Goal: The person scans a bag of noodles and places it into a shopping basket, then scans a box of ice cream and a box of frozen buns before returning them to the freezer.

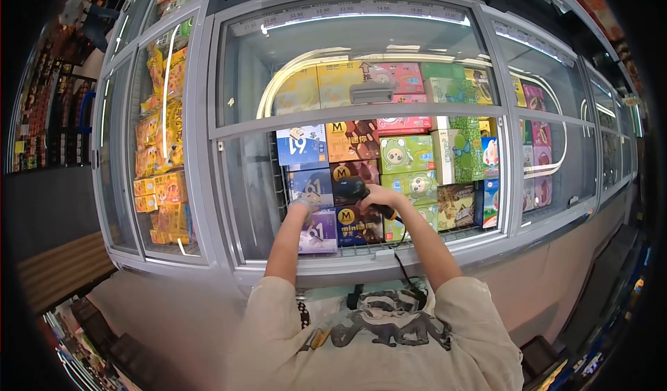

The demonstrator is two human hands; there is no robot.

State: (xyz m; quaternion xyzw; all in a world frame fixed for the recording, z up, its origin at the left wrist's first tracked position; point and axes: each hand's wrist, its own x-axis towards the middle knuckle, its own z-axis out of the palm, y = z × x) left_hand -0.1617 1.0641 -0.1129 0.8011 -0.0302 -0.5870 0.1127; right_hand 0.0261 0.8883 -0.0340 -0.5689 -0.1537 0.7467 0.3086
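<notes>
My right hand (381, 196) is wrapped round a black handheld barcode scanner (351, 190) with an orange-marked handle. Its head overlaps the brown and dark blue Magnum mini ice cream boxes (359, 224), and a black cable (401, 262) runs down over the freezer's front edge. Blurred, my left hand (306, 202) reaches down at a grey-blue box marked 61 (314, 181), just above a purple 61 box (318, 233); I cannot tell how its fingers are set. Beyond them lies a white and blue 61 box (303, 146).
A chest freezer has its sliding glass lid (368, 94) pushed back. Green boxes (407, 153) and a brown box (455, 205) lie to the right in a wire basket. The metal front rim (333, 271) crosses under both forearms. Yellow packs (160, 137) fill the left freezer section.
</notes>
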